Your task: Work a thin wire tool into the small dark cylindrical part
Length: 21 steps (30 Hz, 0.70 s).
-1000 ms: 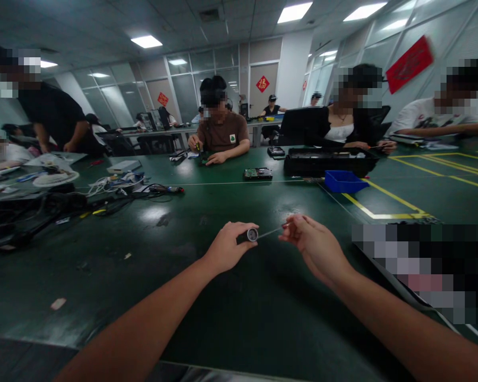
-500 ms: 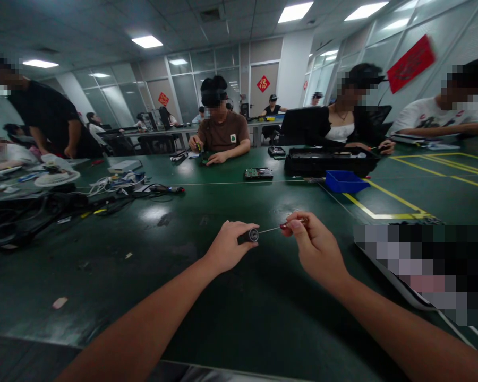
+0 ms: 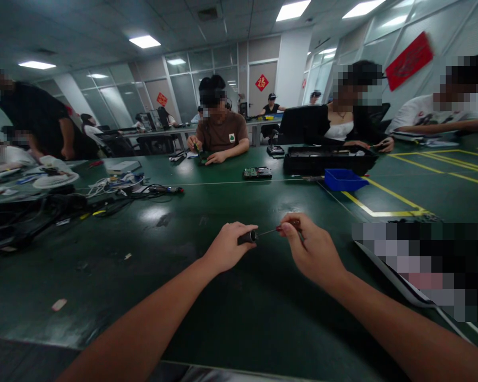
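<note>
In my left hand (image 3: 228, 247) lies a small black cylinder (image 3: 247, 237), gripped between thumb and fingers, its round open end turned to the right. My right hand (image 3: 311, 245) is closed around the reddish handle of a screwdriver (image 3: 267, 232). The thin metal shaft points left, and its tip meets the cylinder's end; how deep it reaches I cannot tell. Both hands are held above the green tabletop (image 3: 239, 318).
Beyond my hands sit a circuit-board device (image 3: 257, 173), a blue bin (image 3: 344, 180) and a long black housing (image 3: 330, 161). Cables (image 3: 123, 183) are heaped on the left. A pale-edged object (image 3: 390, 273), mostly blurred out, lies right. A co-worker (image 3: 222, 132) sits opposite.
The cylinder has turned slightly, so its open end faces more to the right. My right hand and the screwdriver have shifted a little left. The view has moved slightly.
</note>
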Each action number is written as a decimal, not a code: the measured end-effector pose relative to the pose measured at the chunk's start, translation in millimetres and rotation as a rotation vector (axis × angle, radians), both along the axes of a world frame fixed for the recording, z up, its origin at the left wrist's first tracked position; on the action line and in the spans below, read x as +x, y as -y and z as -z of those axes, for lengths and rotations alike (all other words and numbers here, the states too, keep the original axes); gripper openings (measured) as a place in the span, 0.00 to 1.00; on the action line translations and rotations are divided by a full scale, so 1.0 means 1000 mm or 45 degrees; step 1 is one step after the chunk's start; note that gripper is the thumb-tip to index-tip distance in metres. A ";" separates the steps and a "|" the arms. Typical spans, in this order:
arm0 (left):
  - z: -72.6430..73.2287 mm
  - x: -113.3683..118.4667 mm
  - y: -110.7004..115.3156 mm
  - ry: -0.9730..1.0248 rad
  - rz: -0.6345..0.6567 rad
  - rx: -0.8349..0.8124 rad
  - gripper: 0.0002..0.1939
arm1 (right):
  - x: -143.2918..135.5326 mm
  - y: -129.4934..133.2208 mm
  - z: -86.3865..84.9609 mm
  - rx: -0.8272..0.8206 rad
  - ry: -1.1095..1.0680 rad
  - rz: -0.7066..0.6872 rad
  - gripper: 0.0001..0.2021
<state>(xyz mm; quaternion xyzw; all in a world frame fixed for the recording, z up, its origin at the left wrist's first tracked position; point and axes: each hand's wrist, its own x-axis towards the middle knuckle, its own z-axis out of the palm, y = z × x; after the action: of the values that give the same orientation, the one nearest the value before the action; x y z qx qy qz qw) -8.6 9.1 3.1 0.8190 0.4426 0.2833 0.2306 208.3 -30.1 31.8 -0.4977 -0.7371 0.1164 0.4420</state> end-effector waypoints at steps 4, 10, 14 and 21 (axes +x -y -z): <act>0.000 0.000 -0.001 0.096 -0.020 -0.034 0.21 | 0.001 -0.001 0.000 -0.025 0.015 0.031 0.09; -0.001 0.000 -0.002 0.198 -0.129 -0.065 0.17 | 0.001 -0.001 0.002 -0.016 -0.019 0.040 0.09; -0.002 -0.001 -0.002 0.260 -0.174 -0.086 0.18 | 0.002 -0.001 0.002 -0.045 -0.031 0.040 0.10; -0.014 0.001 0.008 0.032 -0.124 -0.069 0.16 | 0.003 0.000 0.002 -0.037 -0.040 0.033 0.10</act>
<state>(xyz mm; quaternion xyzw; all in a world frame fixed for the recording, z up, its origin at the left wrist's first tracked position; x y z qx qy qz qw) -7.3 1.3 16.9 0.7864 0.4863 0.2923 0.2443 210.9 -29.9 29.4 -0.5115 -0.7219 0.1292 0.4479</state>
